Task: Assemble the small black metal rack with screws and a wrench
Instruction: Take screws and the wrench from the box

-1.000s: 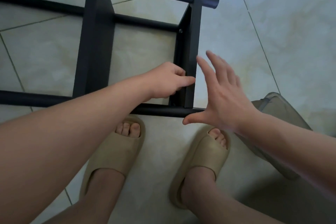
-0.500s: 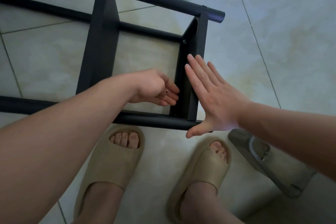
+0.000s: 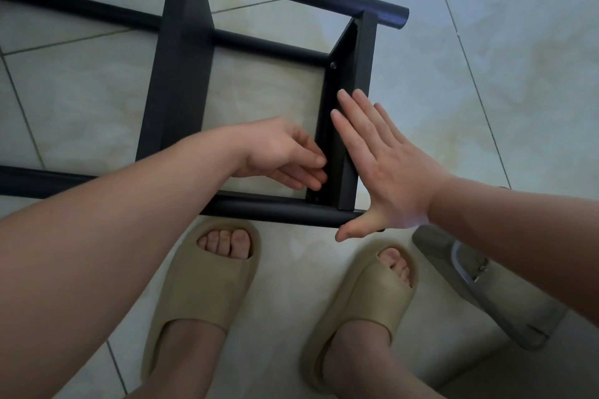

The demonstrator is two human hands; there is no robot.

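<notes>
Now your right hand [image 3: 385, 168] has come flat, fingers straight, against the rack [image 3: 184, 74], bracing it for screws; whether your left hand [image 3: 282, 152] holds anything, I cannot tell.

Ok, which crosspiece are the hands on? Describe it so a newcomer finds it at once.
Find the black rack lying on the tiled floor. Of its two flat crosspieces, take the end crosspiece, beside the open end of the far tube. Unlike the wider crosspiece, it has the right hand flat on its outer face and the left hand against its inner face.
</notes>
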